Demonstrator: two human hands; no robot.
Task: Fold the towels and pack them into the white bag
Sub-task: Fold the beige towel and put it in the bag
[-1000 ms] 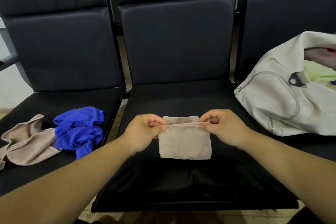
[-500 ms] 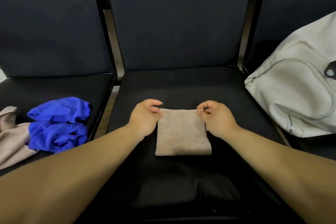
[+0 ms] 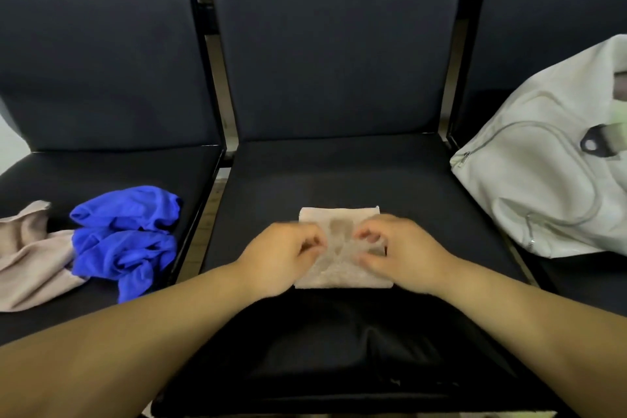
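A folded beige towel (image 3: 339,216) lies flat on the middle seat (image 3: 339,173) of a row of three dark padded chairs, near the seat's centre. Both hands hover low over it, close together. The left hand (image 3: 283,256) covers its left part and the right hand (image 3: 405,253) its right part, and a strip of towel shows between them. The fingers of both hands are curled inward, but they are blurred, so I cannot tell whether they pinch the cloth or only touch it. On the left seat (image 3: 101,170) a crumpled blue towel (image 3: 129,234) lies touching a crumpled beige towel (image 3: 30,258) at the frame's edge. The white bag (image 3: 543,187) slumps on the right seat, well apart from the folded towel, its zipped pocket facing the camera.
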